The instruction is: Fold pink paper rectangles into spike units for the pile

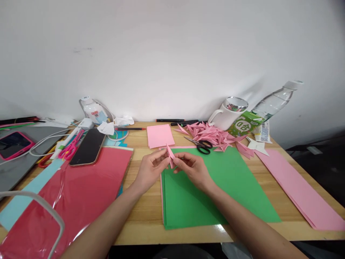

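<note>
Between my two hands is a small folded piece of pink paper [170, 154], narrow and pointed at its top. My left hand [153, 166] pinches its left side with thumb and fingers. From the right, my right hand [192, 168] grips the other side, thumb in front. Both hands are above the left part of a green paper stack [210, 194]. Just beyond them lies a pile of square pink sheets [160, 136]. Black-handled scissors [204, 146] rest at the back edge of the green paper, beside a heap of pointed folded pink pieces [207, 133].
At the back right are a white mug [226, 117], a green carton [245, 124] and a leaning water bottle [275, 102]. Long pink strips [302, 190] lie at right. Leftward are red paper in clear film [81, 190], a phone [88, 146], pink scissors [70, 145] and a white cable [51, 208].
</note>
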A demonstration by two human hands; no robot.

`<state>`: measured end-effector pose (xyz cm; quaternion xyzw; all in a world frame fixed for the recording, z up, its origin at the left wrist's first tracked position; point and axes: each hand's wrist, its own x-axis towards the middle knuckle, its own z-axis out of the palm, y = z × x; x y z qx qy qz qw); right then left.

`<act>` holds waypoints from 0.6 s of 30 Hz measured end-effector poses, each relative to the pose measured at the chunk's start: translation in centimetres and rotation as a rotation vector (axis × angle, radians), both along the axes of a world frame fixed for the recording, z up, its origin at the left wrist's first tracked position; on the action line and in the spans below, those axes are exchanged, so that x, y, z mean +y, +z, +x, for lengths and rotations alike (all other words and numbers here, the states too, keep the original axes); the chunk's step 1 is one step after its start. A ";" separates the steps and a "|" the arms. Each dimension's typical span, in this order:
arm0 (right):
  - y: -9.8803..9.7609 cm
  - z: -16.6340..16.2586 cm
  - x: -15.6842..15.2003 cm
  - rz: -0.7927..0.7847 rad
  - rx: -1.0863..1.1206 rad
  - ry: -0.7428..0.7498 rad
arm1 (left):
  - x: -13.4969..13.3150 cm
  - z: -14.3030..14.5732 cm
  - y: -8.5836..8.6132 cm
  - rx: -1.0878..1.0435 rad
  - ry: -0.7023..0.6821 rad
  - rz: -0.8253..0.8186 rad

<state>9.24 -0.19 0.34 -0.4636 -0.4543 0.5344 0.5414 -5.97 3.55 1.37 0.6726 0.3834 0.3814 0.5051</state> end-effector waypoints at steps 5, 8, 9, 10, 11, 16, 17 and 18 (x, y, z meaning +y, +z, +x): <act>-0.2 -0.1 -0.1 0.010 -0.029 -0.029 | 0.0 0.1 -0.1 -0.006 -0.003 0.003; -0.2 -0.3 -0.1 0.002 -0.009 -0.001 | 0.0 0.3 0.1 -0.024 -0.005 -0.045; -0.2 -0.3 -0.1 -0.009 0.010 0.017 | 0.0 0.3 0.1 -0.034 0.007 -0.062; -0.2 -0.3 0.0 -0.021 0.033 0.033 | 0.0 0.4 0.2 -0.039 0.020 -0.080; -0.1 -0.2 0.0 -0.032 0.058 0.044 | -0.1 0.5 0.3 -0.034 0.029 -0.101; -0.2 0.2 0.1 -0.084 0.142 0.065 | -0.7 0.7 0.5 0.045 0.060 -0.205; -0.3 0.3 0.1 -0.097 0.157 0.079 | -0.9 0.7 0.5 0.049 0.087 -0.198; -0.3 0.3 0.1 -0.105 0.172 0.098 | -0.9 0.7 0.5 0.049 0.117 -0.184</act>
